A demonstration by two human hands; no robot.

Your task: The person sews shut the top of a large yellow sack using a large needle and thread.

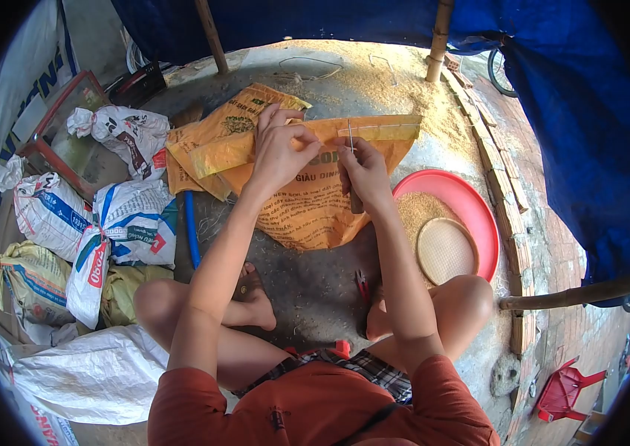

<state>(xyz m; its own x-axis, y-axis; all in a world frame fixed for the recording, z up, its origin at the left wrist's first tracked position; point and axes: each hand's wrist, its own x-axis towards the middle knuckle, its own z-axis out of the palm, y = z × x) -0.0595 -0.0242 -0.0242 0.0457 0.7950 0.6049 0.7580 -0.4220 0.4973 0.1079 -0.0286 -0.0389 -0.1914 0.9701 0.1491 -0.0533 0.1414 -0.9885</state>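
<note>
A printed orange sack [307,212] hangs in front of me, with a line of white stitching along its upper hem. My left hand [281,152] is closed at the left part of this hem, thumb and forefinger drawn together against the sack. In my right hand [363,175] is a slim pointed tool [351,130], its thin metal shaft upright across the stitched hem and its brownish handle in my palm. Another orange sack [248,104] lies behind the first, to the left. Between my feet, red-handled pliers [362,285] rest on the floor.
To my right, a red basin [484,215] holds grain and a round woven sieve [447,251]. Several filled sacks [137,219] crowd the left side, near a blue hose [191,230]. Brick edging [504,193] runs along the right, with a red stool [564,390] beyond. Grain [434,111] covers the floor ahead.
</note>
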